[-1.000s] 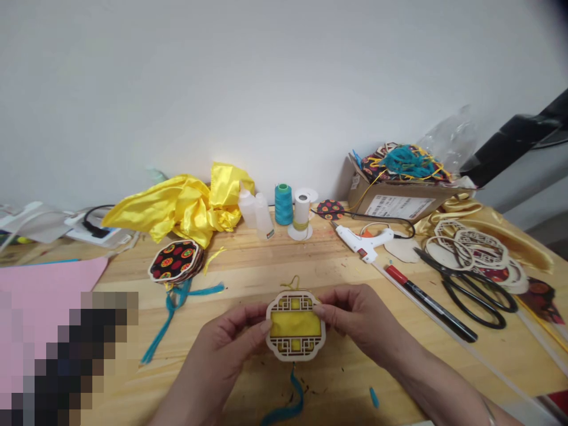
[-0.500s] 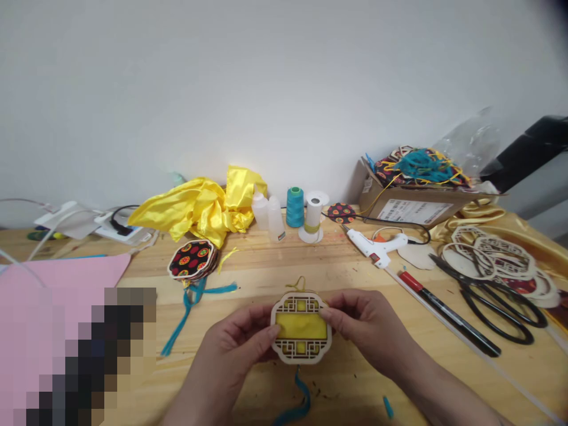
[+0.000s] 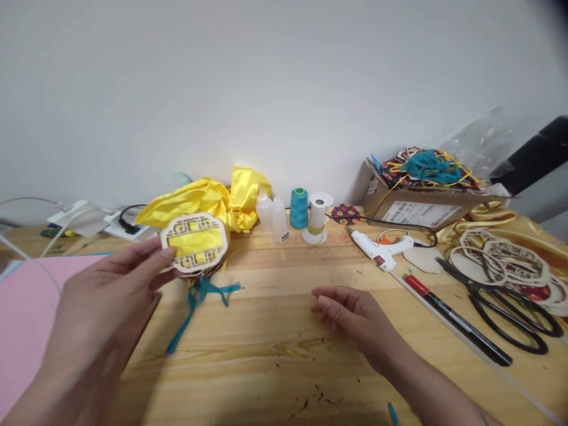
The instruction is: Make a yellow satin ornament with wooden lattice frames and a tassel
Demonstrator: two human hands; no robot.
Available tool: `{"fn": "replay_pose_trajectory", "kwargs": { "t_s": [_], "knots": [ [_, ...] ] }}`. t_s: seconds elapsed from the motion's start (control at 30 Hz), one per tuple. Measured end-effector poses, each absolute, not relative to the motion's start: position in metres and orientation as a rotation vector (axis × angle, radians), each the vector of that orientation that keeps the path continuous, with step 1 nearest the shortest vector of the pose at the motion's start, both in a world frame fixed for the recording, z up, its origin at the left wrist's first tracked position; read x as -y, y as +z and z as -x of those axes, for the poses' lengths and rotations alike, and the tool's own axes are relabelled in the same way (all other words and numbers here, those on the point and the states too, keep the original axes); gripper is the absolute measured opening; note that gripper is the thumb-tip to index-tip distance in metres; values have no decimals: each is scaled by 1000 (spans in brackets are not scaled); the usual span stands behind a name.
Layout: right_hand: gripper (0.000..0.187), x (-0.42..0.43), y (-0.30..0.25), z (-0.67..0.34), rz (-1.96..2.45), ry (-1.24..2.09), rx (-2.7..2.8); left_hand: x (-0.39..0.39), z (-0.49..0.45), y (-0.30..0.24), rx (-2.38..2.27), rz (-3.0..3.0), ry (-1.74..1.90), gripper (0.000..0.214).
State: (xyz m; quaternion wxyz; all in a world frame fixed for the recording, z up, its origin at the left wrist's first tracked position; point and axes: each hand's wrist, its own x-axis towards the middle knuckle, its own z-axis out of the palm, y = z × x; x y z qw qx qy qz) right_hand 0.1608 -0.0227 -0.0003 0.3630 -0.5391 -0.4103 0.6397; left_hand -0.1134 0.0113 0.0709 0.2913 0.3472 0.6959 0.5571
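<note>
Pinched by its left edge in my left hand (image 3: 113, 284) is a wooden lattice pendant (image 3: 195, 244) with a scalloped outline and yellow satin in its window. It hovers over or rests on the stack of pendants at the left; I cannot tell which, since it hides most of them. Blue tassels (image 3: 189, 313) hang below onto the table. My right hand (image 3: 346, 313) lies over the middle of the table, fingers curled and thumb against the index finger, with nothing visible in it.
Behind are yellow satin cloth (image 3: 195, 201), plastic bottles (image 3: 278, 220), a blue thread cone (image 3: 299, 208) and a white spool (image 3: 318, 216). On the right lie a glue gun (image 3: 384, 248), red-capped marker (image 3: 457, 319), black scissors (image 3: 510, 313), wooden frames (image 3: 523, 260) and a cardboard box (image 3: 412, 207).
My left hand has carried the pendant leftward from the middle to the stack. My right hand has let go of it and stayed near the middle, fingers now curled.
</note>
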Motion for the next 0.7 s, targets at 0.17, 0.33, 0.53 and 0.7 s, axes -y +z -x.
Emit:
{"fn": "replay_pose_trajectory", "kwargs": {
  "t_s": [0.17, 0.33, 0.53, 0.7],
  "knots": [
    [41, 19, -10, -163, 1368, 1670, 1038, -26, 133, 71, -2199, -979, 1170, 46],
    [41, 18, -10, -163, 1378, 1665, 1025, -35, 147, 69, -2396, -1238, 703, 47],
    [43, 18, -9, -162, 1387, 1661, 1008, -43, 162, 65, -2481, -1470, 382, 41],
    [43, 18, -9, -162, 1393, 1669, 1004, -44, 160, 66, -2479, -1701, 160, 46]
  ]
}}
